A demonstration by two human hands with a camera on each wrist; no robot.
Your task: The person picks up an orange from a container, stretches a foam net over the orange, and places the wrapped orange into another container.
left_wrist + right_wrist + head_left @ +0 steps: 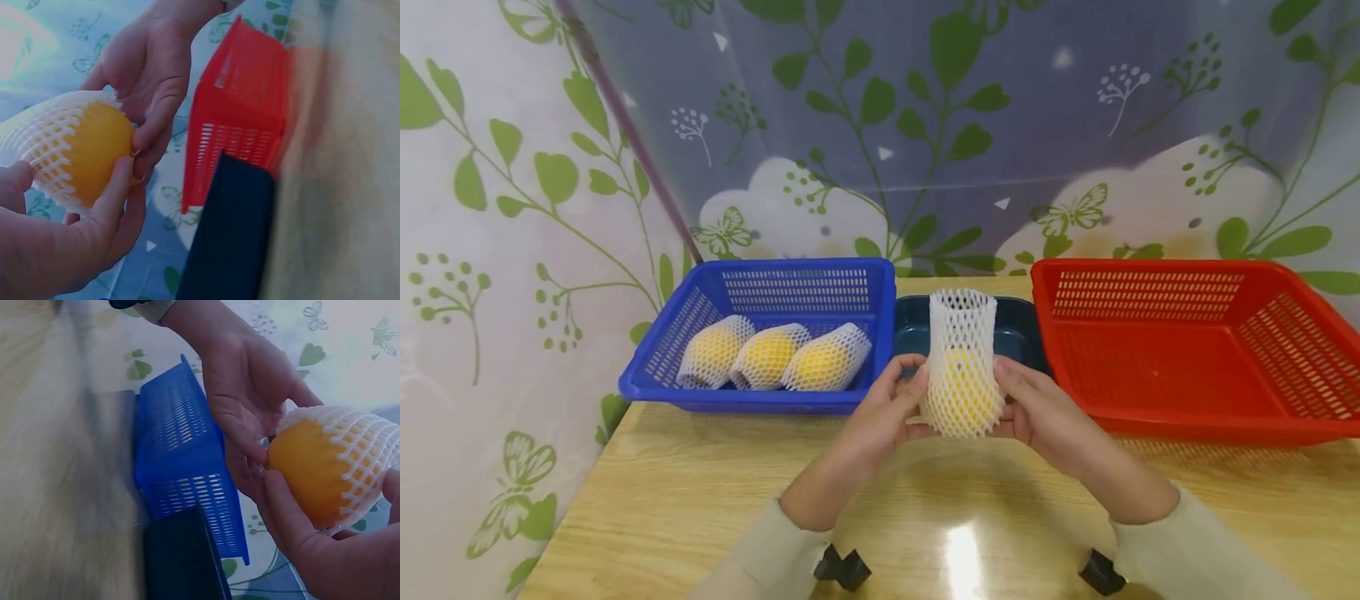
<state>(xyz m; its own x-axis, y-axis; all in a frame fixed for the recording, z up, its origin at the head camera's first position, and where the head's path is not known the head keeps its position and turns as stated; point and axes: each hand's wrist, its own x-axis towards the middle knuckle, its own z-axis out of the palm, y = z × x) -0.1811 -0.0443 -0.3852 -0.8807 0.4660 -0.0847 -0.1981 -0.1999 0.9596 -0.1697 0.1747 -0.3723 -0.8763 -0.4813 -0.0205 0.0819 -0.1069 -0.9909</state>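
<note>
A yellow fruit (964,396) stands upright between my two hands, over the table's middle. A white foam net sleeve (962,325) covers its sides and reaches well above it. In the left wrist view, the smooth yellow bottom of the fruit (103,150) shows bare outside the net. My left hand (883,408) grips the sleeved fruit from the left, thumb on the net and fingers underneath. From the other side my right hand (1045,417) holds it the same way. Fingertips of both hands meet near the fruit's bare end in the right wrist view.
A blue basket (760,402) at left holds three net-sleeved yellow fruits (827,367). Behind my hands is a dark green tray (913,312), partly hidden. To the right stands a red basket (1157,367). All rest on a wooden table (700,483) before a patterned curtain.
</note>
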